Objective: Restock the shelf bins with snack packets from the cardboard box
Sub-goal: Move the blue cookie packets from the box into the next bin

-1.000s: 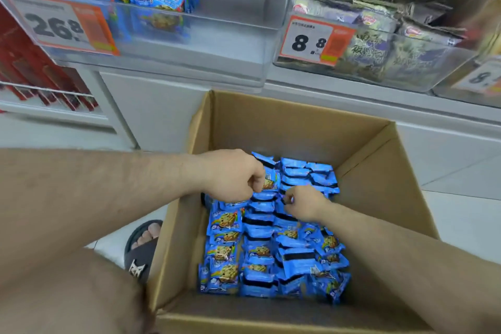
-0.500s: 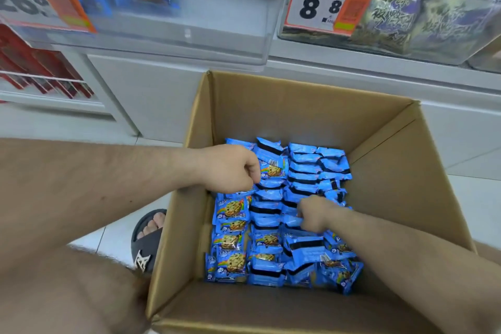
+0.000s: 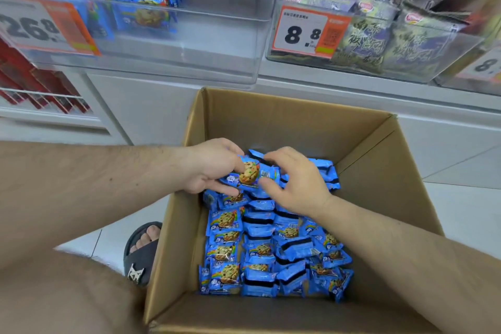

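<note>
An open cardboard box (image 3: 284,119) stands on the floor below the shelf, holding several blue cookie snack packets (image 3: 260,249) in rows. Over the box's far half, my left hand (image 3: 211,168) grips a small bunch of blue packets (image 3: 250,172) lifted above the rows. My right hand (image 3: 295,184) holds the same bunch from the right, fingers curled over its top and thumb under it. Above the box hangs a clear shelf bin (image 3: 211,43) with the same blue packets piled in its left part.
A second clear bin (image 3: 379,43) at the right holds green-purple packets behind an 8.8 price tag (image 3: 306,32). Red packs (image 3: 35,84) sit on a wire shelf at far left. My sandalled foot (image 3: 143,247) is on the white tile floor left of the box.
Both hands were down among the packets, apart. Now they have come together and lifted a bunch of packets up above the rows. The view has tilted slightly upward.
</note>
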`<state>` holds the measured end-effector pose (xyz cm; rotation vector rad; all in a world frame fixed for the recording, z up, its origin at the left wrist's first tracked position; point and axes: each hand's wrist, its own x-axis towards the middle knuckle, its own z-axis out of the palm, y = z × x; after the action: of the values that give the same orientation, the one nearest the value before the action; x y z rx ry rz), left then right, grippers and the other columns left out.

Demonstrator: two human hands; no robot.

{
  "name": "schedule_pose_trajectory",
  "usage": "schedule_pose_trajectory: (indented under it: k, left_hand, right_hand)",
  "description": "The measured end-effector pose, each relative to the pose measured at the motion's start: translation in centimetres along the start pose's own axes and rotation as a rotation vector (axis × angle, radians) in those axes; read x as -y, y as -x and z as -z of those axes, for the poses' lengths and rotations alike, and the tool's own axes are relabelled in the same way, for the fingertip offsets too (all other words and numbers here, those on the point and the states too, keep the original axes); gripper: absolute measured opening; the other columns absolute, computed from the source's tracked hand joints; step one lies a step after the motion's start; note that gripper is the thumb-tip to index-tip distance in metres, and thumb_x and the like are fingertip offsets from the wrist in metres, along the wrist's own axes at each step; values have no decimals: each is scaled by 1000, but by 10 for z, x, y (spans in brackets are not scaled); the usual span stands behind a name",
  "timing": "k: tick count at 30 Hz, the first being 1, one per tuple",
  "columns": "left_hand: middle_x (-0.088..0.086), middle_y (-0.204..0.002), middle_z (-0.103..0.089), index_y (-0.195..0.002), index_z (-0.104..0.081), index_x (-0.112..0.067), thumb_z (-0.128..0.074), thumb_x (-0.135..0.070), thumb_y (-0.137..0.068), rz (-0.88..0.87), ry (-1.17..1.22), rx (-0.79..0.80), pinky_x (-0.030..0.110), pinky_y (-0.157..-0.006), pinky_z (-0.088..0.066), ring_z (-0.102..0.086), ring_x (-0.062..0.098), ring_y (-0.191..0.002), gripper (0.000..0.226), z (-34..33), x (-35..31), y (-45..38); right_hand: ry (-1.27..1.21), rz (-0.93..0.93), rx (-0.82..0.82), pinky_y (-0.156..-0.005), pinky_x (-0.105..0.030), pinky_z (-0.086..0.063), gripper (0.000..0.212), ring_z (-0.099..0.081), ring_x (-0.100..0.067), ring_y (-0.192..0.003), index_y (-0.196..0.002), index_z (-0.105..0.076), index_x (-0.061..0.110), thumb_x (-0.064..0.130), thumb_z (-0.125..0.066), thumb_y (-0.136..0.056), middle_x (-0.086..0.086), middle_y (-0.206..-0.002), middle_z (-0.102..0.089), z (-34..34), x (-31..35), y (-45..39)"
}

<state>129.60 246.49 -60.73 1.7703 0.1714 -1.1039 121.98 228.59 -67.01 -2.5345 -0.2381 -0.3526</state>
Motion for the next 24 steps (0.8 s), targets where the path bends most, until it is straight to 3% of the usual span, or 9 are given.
schedule_pose_trajectory:
  k: [2,6,9,10,12,16,18,21,24]
  left_hand:
    - [12,-124,-54,-99,-60,-22,-63,-2,-90,7,-28,3,30,-57,-58,-61,27,-107,22,6,4,-2]
    - [12,-121,-58,-101,-62,-24,-62,3,-89,-10,-64,94,30,-64,-59,-65,22,-99,29,10,4,-2]
    - [13,-119,-61,-102,-61,-25,-61,10,-87,-31,-72,139,30,-67,-59,-67,23,-96,38,12,4,-5]
    - [13,-118,-62,-102,-61,-25,-61,12,-86,-35,-78,148,30,-67,-59,-67,24,-97,41,13,4,-5]
    - [12,-117,-63,-102,-61,-24,-61,17,-83,-47,-80,161,30,-67,-60,-67,24,-99,45,14,4,-6]
    - [14,-115,-62,-103,-60,-22,-60,22,-79,-93,-100,174,28,-61,-59,-67,25,-97,50,16,4,-5]
    - [16,-116,-61,-103,-61,-21,-61,24,-76,-132,-141,168,27,-59,-57,-66,25,-95,52,18,4,-4]
    - [15,-112,-61,-103,-62,-21,-64,23,-72,-204,-226,133,29,-63,-57,-66,26,-93,54,24,0,-1]
    - [15,-112,-62,-102,-63,-21,-66,21,-71,-261,-267,115,37,-73,-60,-66,29,-98,52,31,-4,5]
  right_hand:
    - [43,-317,178,-71,-31,-42,26,-51,-17,-81,-99,-61,11,35,-57,-92,0,-95,-61,-3,-27,13]
    - [370,-386,1133,-76,-42,-53,9,-55,-27,-84,-92,-54,25,33,-56,-93,-6,-93,-61,-22,-74,55]
    - [529,-276,1421,-86,-40,-49,72,-55,-29,-113,-136,-44,17,53,-71,-80,-8,-130,-54,-38,-85,73]
    - [574,-239,1438,-90,-41,-47,84,-53,-30,-119,-141,-39,16,55,-74,-76,-8,-135,-51,-43,-85,75]
    - [611,-223,1419,-92,-44,-49,85,-54,-31,-119,-143,-35,15,49,-76,-77,-9,-136,-52,-52,-85,76]
    - [484,-391,1319,-72,-40,-50,48,-60,-27,-93,-141,-42,13,22,-58,-97,-13,-126,-57,-49,-83,66]
    - [243,-611,1181,-63,-40,-46,56,-61,-25,-80,-148,-34,12,20,-56,-98,-12,-111,-61,-35,-85,52]
    - [-343,-983,793,-59,-30,-51,64,-61,-21,-73,-146,-32,17,20,-67,-92,-11,-91,-62,-1,-82,24]
    - [-713,-1014,591,-71,-37,-58,38,-59,-20,-83,-126,-52,9,12,-67,-91,-8,-93,-62,30,-68,2]
